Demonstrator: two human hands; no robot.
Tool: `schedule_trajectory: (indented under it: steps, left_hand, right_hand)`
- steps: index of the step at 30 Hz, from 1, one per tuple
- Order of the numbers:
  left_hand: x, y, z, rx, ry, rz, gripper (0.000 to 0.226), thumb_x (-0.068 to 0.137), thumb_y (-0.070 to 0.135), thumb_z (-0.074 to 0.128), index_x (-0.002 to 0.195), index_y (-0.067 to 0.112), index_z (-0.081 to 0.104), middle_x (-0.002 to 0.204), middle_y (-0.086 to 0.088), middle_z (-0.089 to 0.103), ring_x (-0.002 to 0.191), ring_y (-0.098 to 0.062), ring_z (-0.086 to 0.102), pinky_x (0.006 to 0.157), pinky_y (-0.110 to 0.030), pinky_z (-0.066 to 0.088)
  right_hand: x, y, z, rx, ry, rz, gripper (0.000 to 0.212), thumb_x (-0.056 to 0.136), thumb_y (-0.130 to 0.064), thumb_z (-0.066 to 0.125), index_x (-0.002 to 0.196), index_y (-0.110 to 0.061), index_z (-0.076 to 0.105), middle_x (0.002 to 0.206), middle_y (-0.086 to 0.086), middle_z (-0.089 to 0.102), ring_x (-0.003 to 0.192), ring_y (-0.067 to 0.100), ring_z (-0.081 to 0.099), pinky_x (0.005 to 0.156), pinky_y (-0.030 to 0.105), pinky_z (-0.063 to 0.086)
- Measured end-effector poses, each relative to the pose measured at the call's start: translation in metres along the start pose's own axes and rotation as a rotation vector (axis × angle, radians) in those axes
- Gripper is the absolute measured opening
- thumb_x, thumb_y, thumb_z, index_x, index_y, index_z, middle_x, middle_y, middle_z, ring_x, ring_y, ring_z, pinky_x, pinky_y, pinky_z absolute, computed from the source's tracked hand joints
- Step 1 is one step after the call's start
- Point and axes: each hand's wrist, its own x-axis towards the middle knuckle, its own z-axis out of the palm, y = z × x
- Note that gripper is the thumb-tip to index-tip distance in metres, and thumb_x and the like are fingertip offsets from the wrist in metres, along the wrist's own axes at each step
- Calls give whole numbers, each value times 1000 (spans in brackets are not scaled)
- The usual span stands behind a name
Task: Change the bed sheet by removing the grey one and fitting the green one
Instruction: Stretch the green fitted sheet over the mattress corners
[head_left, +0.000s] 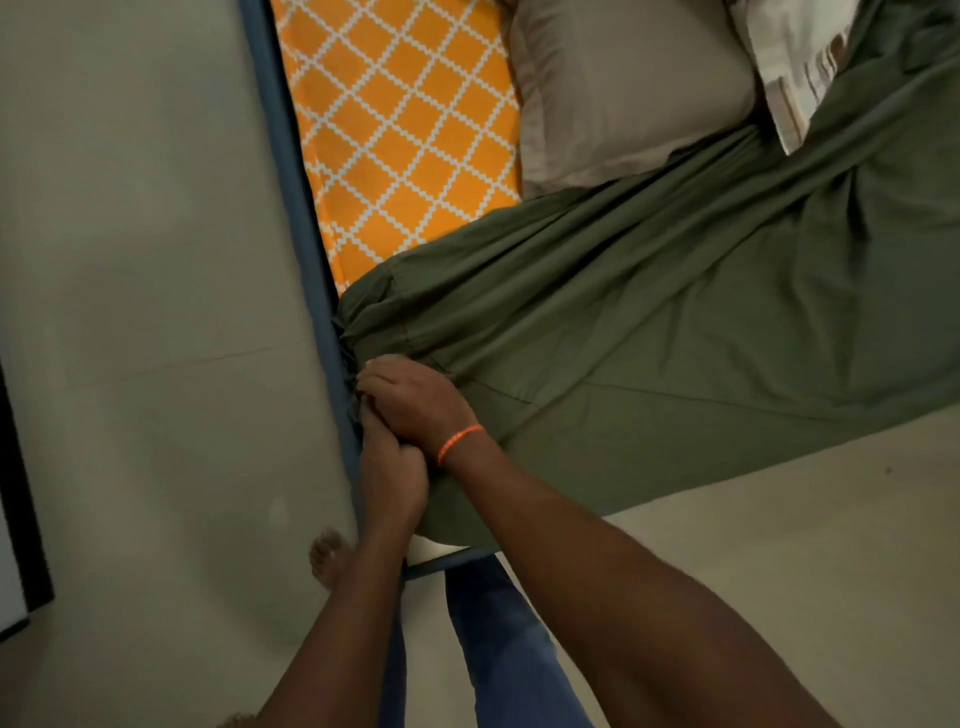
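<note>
both hands (395, 431) on creased green sheet (649, 322)

Your 2 forearms reach forward and cross at the wrists, right hand (410, 400) resting over left hand (389, 478), fingers curled, looks like gripping.

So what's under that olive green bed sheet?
Beyond the olive green bed sheet, an orange mattress with white lattice pattern shows, so it likely continues beneath. The covered part itself cannot be seen.
</note>
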Motion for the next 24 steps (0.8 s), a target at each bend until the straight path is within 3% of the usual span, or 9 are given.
schedule_trajectory:
  steps: [3, 6, 8, 10, 13, 16, 20, 22, 24]
  left_hand:
    - [27, -14, -6, -166, -139, -197, 60, 89, 26, 64, 148, 24, 51, 139, -8, 63, 126, -35, 61, 107, -46, 49]
    - [25, 9, -13, 225, -27, -191, 21, 94, 21, 56, 112, 13, 65, 116, -17, 68, 103, -38, 65, 89, -43, 53]
    - [10, 41, -5, 497, 270, -7, 28, 92, 17, 53, 113, 13, 71, 110, -21, 70, 101, -43, 65, 85, -46, 53]
    - [-1, 79, 18, 466, 345, 313, 28, 90, 12, 54, 110, 15, 74, 107, -17, 71, 102, -41, 63, 84, -47, 51]
    - [6, 132, 90, 409, -3, 699, 21, 93, 14, 54, 100, 16, 74, 103, -6, 73, 99, -31, 64, 88, -43, 50]
    - [15, 182, 164, 511, -205, 883, 25, 98, 26, 55, 111, 19, 75, 114, -2, 70, 105, -26, 64, 93, -46, 52]
    - [28, 227, 251, 718, -210, 862, 55, 98, 50, 62, 141, 16, 55, 141, -8, 57, 128, -32, 53, 103, -51, 48]
    - [37, 239, 280, 900, -153, 813, 73, 91, 66, 62, 141, 14, 49, 140, -12, 53, 129, -35, 51, 99, -55, 47]
    - [49, 248, 296, 1049, -116, 844, 61, 93, 63, 61, 131, 15, 55, 133, -13, 55, 123, -37, 53, 94, -55, 46]
  right_hand:
    - [-57, -2, -17, 201, 292, 371, 23, 83, -1, 53, 97, -2, 71, 99, 13, 70, 96, 32, 63, 89, 40, 52]
    - [-89, 9, -38, 194, 430, 514, 22, 87, -3, 52, 97, -5, 72, 99, 9, 70, 95, 29, 63, 85, 43, 53]
    - [-96, 21, -50, 196, 507, 647, 24, 85, -4, 51, 97, -8, 72, 99, 6, 70, 94, 28, 62, 83, 44, 53]
    - [-93, 36, -65, 206, 600, 789, 26, 84, -5, 50, 98, -12, 71, 100, 3, 69, 93, 26, 61, 83, 45, 52]
    - [-92, 73, -98, 248, 774, 997, 26, 90, -16, 47, 100, -15, 70, 101, 2, 67, 94, 25, 60, 83, 45, 51]
    - [-97, 118, -130, 258, 890, 1215, 19, 96, -20, 51, 105, -16, 68, 103, 3, 64, 92, 25, 59, 77, 45, 51]
    - [-112, 170, -165, 283, 807, 1393, 24, 104, -32, 49, 123, -18, 54, 120, 7, 61, 100, 30, 62, 74, 43, 48]
    - [-114, 197, -176, 244, 698, 1479, 24, 109, -36, 40, 119, -16, 49, 118, 10, 62, 99, 34, 64, 71, 42, 43]
    - [-110, 220, -182, 148, 564, 1521, 22, 110, -33, 38, 117, -14, 48, 116, 12, 65, 100, 36, 67, 69, 40, 40]
